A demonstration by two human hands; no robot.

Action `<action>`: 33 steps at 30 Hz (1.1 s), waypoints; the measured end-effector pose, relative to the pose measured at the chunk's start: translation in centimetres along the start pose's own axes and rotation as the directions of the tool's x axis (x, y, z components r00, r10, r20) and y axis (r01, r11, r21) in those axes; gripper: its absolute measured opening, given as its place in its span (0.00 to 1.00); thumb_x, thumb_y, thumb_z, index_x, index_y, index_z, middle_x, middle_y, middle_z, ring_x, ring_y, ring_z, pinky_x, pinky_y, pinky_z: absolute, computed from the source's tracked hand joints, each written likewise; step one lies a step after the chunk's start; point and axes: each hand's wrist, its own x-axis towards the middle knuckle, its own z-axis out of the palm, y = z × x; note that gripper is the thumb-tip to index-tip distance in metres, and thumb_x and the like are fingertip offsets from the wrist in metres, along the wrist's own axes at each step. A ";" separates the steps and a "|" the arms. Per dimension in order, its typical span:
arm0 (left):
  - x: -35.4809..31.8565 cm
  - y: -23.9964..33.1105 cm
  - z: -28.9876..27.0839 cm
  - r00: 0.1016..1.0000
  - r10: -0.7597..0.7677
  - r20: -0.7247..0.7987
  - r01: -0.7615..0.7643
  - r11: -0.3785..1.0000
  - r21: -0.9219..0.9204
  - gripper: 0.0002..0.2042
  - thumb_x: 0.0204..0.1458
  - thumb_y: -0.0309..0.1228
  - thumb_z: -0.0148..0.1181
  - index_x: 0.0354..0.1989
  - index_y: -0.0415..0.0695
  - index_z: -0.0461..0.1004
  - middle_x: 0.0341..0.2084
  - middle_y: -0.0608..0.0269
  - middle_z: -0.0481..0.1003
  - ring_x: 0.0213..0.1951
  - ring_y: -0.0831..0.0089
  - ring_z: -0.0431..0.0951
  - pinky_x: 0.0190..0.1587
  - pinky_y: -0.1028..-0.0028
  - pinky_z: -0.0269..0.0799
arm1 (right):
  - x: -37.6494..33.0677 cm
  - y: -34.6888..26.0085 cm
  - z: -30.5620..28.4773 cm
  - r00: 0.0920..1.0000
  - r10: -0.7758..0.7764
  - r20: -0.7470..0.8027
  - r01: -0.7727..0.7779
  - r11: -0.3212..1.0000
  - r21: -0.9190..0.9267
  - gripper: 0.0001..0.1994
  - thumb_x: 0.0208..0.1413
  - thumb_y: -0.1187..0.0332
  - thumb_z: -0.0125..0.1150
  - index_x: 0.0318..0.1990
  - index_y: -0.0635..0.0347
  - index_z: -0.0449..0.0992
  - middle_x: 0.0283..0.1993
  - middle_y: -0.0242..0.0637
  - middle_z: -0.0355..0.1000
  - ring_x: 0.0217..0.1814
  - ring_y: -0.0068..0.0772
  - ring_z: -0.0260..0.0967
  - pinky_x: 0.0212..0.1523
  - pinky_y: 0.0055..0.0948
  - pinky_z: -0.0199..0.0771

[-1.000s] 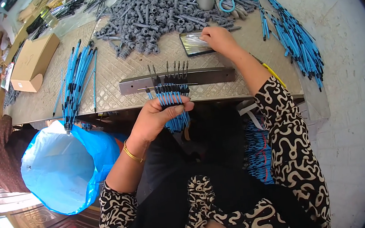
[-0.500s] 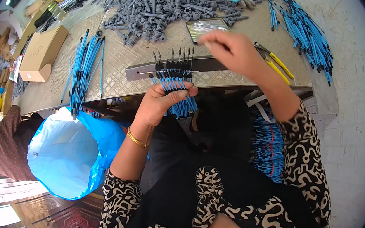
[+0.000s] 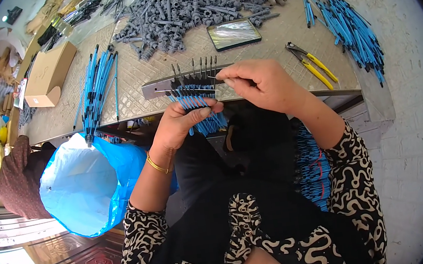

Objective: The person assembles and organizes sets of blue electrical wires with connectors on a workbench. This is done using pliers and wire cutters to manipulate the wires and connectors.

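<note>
My left hand (image 3: 181, 122) is closed around a row of thin blue tubes (image 3: 193, 102) with black fittings, held at the table's front edge. Several dark tips stand up from the row, and a thin metal pin (image 3: 201, 89) lies across the fittings. At the right end of the row my right hand (image 3: 263, 83) pinches with thumb and forefinger, next to the dark tips. What sits in that pinch is too small to make out. Behind the tubes lies a dark metal bar (image 3: 151, 91). Farther back is a shallow dark tray (image 3: 237, 45) of thin shiny pins.
Grey plastic fittings (image 3: 176, 17) form a heap at the back. Yellow-handled pliers (image 3: 314, 66) lie right, beyond them a blue tube bundle (image 3: 352, 30). Leftward are another tube bundle (image 3: 98, 88), a cardboard box (image 3: 51, 72) and, below, a blue-lined bin (image 3: 125, 158).
My right hand has come left and down from beside the pin tray to the right end of the tube row. My left hand keeps its hold on the tubes.
</note>
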 end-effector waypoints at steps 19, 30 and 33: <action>0.0 0.5 -0.2 0.995 -0.054 0.082 0.042 0.990 0.131 0.10 0.50 0.22 0.55 0.41 0.37 0.74 0.36 0.60 0.76 0.44 0.72 0.74 0.49 0.74 0.66 | -0.4 -0.6 1.5 0.984 0.142 0.111 -0.154 0.982 0.109 0.13 0.52 0.72 0.54 0.46 0.60 0.71 0.23 0.36 0.69 0.21 0.23 0.64 0.26 0.21 0.64; -0.1 0.9 -0.1 0.990 -0.094 0.107 0.076 0.984 0.161 0.10 0.50 0.22 0.55 0.41 0.38 0.75 0.39 0.61 0.76 0.44 0.74 0.73 0.50 0.75 0.66 | 0.2 -1.2 1.5 0.965 0.202 0.167 -0.243 0.928 0.282 0.14 0.52 0.72 0.55 0.47 0.62 0.70 0.26 0.34 0.70 0.24 0.20 0.63 0.28 0.20 0.65; -0.2 0.6 -0.4 0.988 -0.093 0.122 0.073 0.984 0.165 0.10 0.50 0.22 0.55 0.42 0.38 0.75 0.39 0.62 0.76 0.45 0.75 0.73 0.50 0.75 0.65 | 0.6 -1.4 1.4 0.973 0.162 0.166 -0.190 0.966 0.174 0.14 0.52 0.72 0.55 0.47 0.62 0.71 0.28 0.36 0.71 0.26 0.22 0.65 0.29 0.21 0.66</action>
